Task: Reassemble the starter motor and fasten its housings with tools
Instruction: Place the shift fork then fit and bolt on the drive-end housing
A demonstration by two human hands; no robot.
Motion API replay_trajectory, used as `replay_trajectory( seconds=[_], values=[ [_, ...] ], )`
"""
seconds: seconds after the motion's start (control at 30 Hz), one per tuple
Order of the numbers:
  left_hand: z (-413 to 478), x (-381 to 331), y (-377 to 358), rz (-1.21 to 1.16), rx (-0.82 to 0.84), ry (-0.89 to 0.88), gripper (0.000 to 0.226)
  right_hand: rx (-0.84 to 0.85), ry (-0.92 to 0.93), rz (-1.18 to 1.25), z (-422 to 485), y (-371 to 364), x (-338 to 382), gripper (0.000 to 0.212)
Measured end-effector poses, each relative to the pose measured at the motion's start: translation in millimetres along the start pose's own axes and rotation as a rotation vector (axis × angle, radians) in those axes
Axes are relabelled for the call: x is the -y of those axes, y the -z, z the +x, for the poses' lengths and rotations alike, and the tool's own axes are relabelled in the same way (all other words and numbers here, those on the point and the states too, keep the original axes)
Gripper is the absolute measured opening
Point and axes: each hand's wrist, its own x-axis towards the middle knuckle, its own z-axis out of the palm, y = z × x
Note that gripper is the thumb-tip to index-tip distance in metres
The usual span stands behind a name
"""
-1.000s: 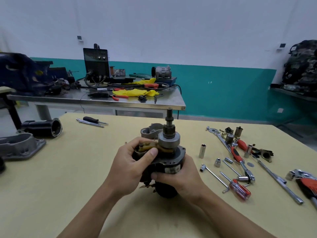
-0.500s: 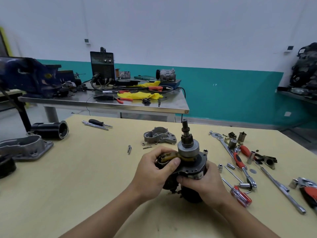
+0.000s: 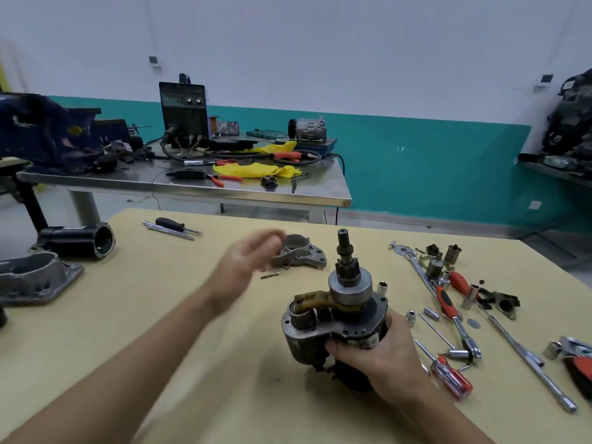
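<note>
Holding the dark, grimy metal starter motor [image 3: 336, 325] upright over the near middle of the pale yellow wooden table [image 3: 144, 331], the right hand [image 3: 381, 357] has its fingers and thumb wrapped round the lower body, with the stepped steel pinion shaft [image 3: 344, 251] pointing up. The left hand [image 3: 246, 261] is blurred. Its fingers look loosely spread and empty, and it hovers just left of the grey cast-aluminium nose housing [image 3: 301, 254]. That housing lies on the table beyond the motor and a little to its left. A small brass-coloured bolt [image 3: 269, 276] lies just on its near side.

The step in hand is probably fetching that housing to fit it over the shaft. To do it well:

- Take the casting by its outer rim so the bore stays free.
- Turn its open side down.
- Line its cut-out up with the yellowed plastic shift fork [image 3: 315, 299] (it bridges the plunger and the drive collar, and looks easy to knock askew).
- Lower the housing straight along the shaft without tilting it.
- Keep the right hand's grip firm so the motor stays vertical.
- Match the bolt holes before reaching right for the red-handled ratchet wrench [image 3: 447, 299].
</note>
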Motion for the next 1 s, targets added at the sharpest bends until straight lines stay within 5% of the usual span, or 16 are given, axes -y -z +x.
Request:
replay_trajectory(
  seconds=[0.07, 0.13, 0.2, 0.33, 0.53, 0.7, 1.0],
  values=[
    [37.0, 9.5, 29.0, 0.373, -0.148, 0.181, 0.076, 0.012, -0.007, -0.016, 1.1, 0.4, -2.2, 0.056],
    [66.5, 28.8, 38.5, 0.747, -0.112, 0.335, 0.091, 0.010, -0.017, -0.019, 1.8, 1.2, -2.7, 0.055],
    [89.6, 50.2, 33.3, 0.861, -0.023, 0.384, 0.102, -0.004, -0.029, -0.026, 2.2, 1.4, -2.2, 0.058],
    [112.9, 78.6, 12.8, 0.899, 0.013, 0.408, 0.103, -0.023, -0.059, -0.023, 1.4, 1.0, -2.8, 0.061],
    [118.9, 87.4, 0.5, 0.895, -0.103, 0.358, 0.061, -0.011, -0.032, 0.038, 2.0, -0.5, 0.7, 0.054],
    [116.2, 73.5, 3.3, 0.743, -0.149, 0.309, 0.058, -0.006, -0.042, 0.006, 1.1, -0.2, 2.8, 0.057],
    [99.9, -33.0, 24.1, 0.372, 0.011, -0.060, 0.058, 0.008, -0.026, 0.037, 0.5, -3.0, 6.8, 0.053]
  ],
)
